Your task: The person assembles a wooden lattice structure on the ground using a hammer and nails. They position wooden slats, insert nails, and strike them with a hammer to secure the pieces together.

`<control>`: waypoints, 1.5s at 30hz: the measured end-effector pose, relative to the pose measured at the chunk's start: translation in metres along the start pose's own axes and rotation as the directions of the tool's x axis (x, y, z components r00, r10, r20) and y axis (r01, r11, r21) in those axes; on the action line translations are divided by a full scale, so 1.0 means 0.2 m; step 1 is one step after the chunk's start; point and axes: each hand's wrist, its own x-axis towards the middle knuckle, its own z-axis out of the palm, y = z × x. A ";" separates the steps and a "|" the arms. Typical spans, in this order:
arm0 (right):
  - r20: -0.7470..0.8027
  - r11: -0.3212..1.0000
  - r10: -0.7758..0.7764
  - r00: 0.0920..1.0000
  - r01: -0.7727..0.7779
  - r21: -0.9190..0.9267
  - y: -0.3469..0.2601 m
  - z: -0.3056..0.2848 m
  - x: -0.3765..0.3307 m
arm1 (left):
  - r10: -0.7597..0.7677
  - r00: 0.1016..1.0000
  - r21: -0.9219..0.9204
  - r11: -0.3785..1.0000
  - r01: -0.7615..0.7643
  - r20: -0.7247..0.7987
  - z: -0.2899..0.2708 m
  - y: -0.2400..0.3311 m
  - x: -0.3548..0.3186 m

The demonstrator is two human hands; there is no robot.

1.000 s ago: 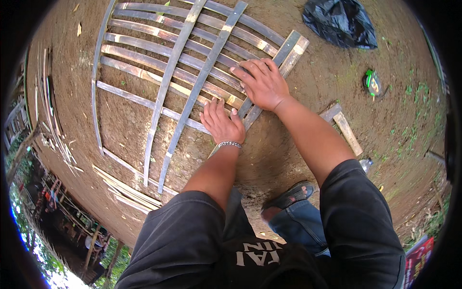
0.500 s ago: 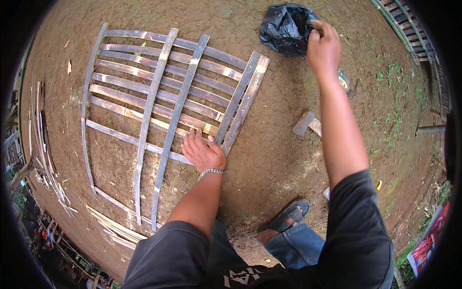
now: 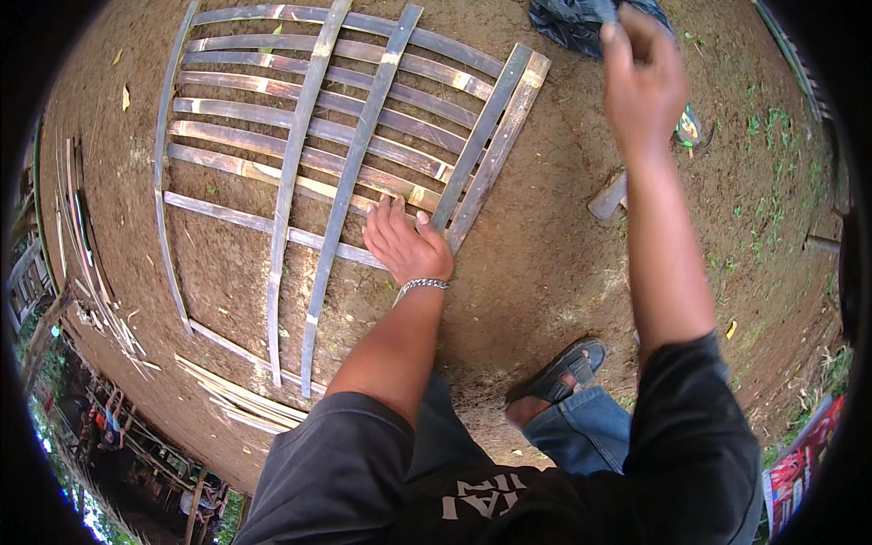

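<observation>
A lattice of flat bamboo slats point(image 3: 365, 118) lies on the dirt floor, with long strips crossed by several slats. My left hand point(image 3: 406, 241), a chain bracelet at its wrist, rests on the lattice near its lower right corner, fingers stretched out and holding nothing. At the upper right, my right hand point(image 3: 647, 86) is raised beside a black plastic bag point(image 3: 565, 25). Its thumb and fingers are pinched together and slightly blurred; what they hold, if anything, I cannot make out. Below that hand lies a hammer point(image 3: 607, 198), its handle mostly hidden by my right forearm.
Thin split bamboo strips point(image 3: 238, 395) lie below the lattice, and longer ones point(image 3: 86, 245) at the far left. A small yellow-green and black object point(image 3: 688, 127) sits right of my right wrist. My sandalled foot point(image 3: 559, 377) stands near the middle bottom. A red printed sheet point(image 3: 801, 463) shows at lower right.
My right hand has come away from the bag's rim, slightly up and to the right. My left hand stays on the lattice. The whole view has shifted, so the lattice and bag appear higher.
</observation>
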 end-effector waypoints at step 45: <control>0.457 0.218 0.864 0.212 -0.975 0.039 -0.66 0.11 -1.53 | -0.018 1.000 -0.127 0.992 0.016 -0.011 0.07 0.00 -0.03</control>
